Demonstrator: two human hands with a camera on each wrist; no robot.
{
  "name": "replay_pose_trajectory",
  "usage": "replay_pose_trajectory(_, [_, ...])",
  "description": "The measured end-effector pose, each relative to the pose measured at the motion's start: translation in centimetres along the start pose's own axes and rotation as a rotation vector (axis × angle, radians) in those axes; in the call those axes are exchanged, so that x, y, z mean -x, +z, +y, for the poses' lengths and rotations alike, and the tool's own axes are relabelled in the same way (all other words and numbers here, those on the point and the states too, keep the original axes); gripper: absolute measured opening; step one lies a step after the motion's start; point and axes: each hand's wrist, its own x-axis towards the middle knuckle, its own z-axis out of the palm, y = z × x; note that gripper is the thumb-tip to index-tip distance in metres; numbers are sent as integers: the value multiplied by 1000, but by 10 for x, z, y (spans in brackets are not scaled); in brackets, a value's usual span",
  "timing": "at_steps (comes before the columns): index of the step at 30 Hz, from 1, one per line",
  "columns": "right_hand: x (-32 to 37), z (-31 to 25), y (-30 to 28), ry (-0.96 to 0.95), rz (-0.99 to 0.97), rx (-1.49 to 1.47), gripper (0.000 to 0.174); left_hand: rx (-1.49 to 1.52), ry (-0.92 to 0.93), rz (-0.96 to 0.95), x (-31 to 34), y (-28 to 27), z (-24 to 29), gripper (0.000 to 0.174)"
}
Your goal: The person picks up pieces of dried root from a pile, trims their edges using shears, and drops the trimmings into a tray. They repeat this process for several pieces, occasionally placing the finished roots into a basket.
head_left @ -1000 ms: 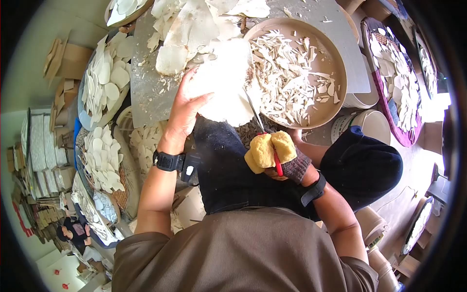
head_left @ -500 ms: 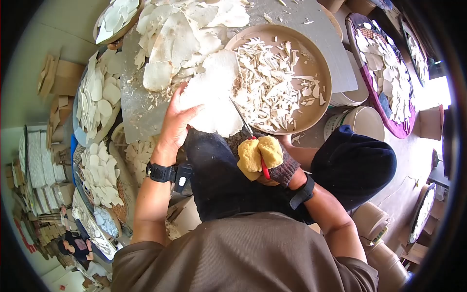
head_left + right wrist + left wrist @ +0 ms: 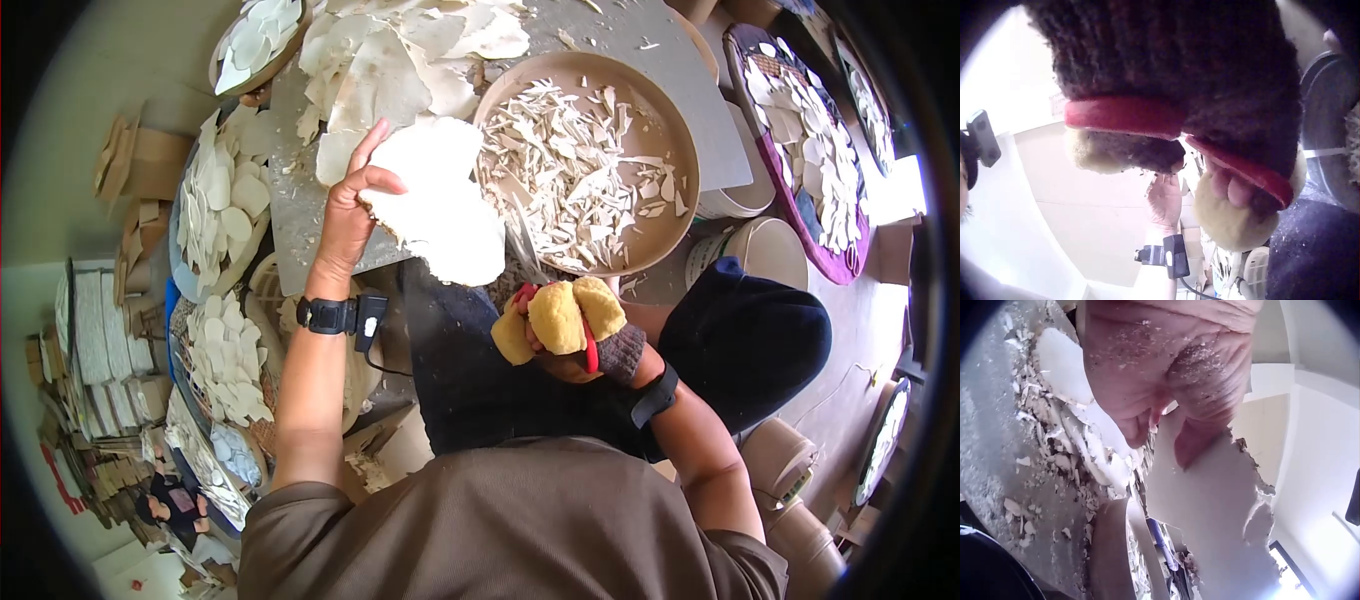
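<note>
My left hand (image 3: 350, 210) pinches a thin white flat piece (image 3: 440, 200) at its left side, the thumb on its upper face. A ragged, crumbly edge (image 3: 1263, 500) shows on this piece in the left wrist view. My right hand (image 3: 570, 335), in a dark knit glove (image 3: 622, 350) padded with thick yellow foam (image 3: 558, 318), grips scissors by their red handles (image 3: 1125, 115). Their blades (image 3: 527, 248) point up and away, just right of the piece's lower edge and by the rim of a round tray (image 3: 686, 200).
White offcuts (image 3: 575, 150) fill much of the tray. Behind the left hand, large untrimmed white sheets (image 3: 390, 75) are heaped on a grey metal board (image 3: 300, 220). Rounded white pieces (image 3: 225, 350) lie in baskets at left, more (image 3: 810, 140) at far right. A bucket (image 3: 765, 250) stands near the right knee.
The white piece has been turned, its ragged edge passing from the tray side to the lower left. My left hand's grip on it has shifted. The scissors have drawn slightly away from the piece.
</note>
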Motion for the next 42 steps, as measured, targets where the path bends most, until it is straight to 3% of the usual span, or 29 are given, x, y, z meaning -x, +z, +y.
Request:
replay_pose_trajectory(2, [3, -5, 0, 159, -82, -101, 88, 76, -40, 56, 1, 10, -2, 25])
replay_pose_trajectory(3, [2, -8, -8, 332, -279, -325, 88, 176, -84, 130, 4, 27, 5, 30])
replay_pose_trajectory(4, [1, -11, -15, 291, -353, -212, 76, 275, -129, 206, 9, 36, 8, 35])
replay_pose_trajectory(5, [0, -13, -18, 242, -423, -97, 65, 414, -225, 248, 18, 37, 3, 44])
replay_pose_trajectory(6, [-1, -14, -13, 187, -488, 13, 54, 495, -210, 431, 23, 46, -2, 39])
replay_pose_trajectory(7, [-1, -14, -7, 129, -486, 159, 46, 687, -287, 415, 32, 48, -6, 40])
replay_pose_trajectory(8, [3, -11, 10, 2, -323, 454, 38, 879, -364, 396, 42, 52, -7, 43])
replay_pose_trajectory(10, [9, -6, 43, -86, 81, 1089, 25, 793, -474, 441, 48, 74, 3, 40])
replay_pose_trajectory(11, [3, 5, 36, -303, 38, 1300, 25, 406, -429, 463, 49, 90, 12, 43])
replay_pose_trajectory(14, [0, 10, 27, -589, -48, 1625, 22, 395, -286, 464, 48, 99, 0, 49])
replay_pose_trajectory(17, [-2, 14, 26, -669, -41, 1536, 22, 324, -193, 502, 46, 106, -2, 53])
replay_pose_trajectory(21, [1, 11, 28, -717, -36, 1586, 22, 334, -236, 418, 43, 111, -1, 54])
replay_pose_trajectory(26, [9, 16, 39, -488, -7, 1225, 20, 346, -345, 396, 41, 109, 1, 52])
replay_pose_trajectory(30, [11, 14, 48, -399, -20, 1014, 20, 340, -317, 380, 39, 107, -2, 50])
replay_pose_trajectory(35, [0, 15, 24, -529, 71, 1271, 22, 310, -256, 282, 36, 108, 8, 50])
replay_pose_trajectory(39, [-4, 9, 12, -362, 138, 881, 23, 299, -323, 306, 41, 109, 3, 51])
replay_pose_trajectory(41, [0, 5, 15, -320, 138, 954, 23, 323, -331, 320, 42, 110, 1, 52])
replay_pose_trajectory(42, [8, 6, 27, -351, 99, 1167, 23, 325, -318, 321, 42, 111, 0, 52])
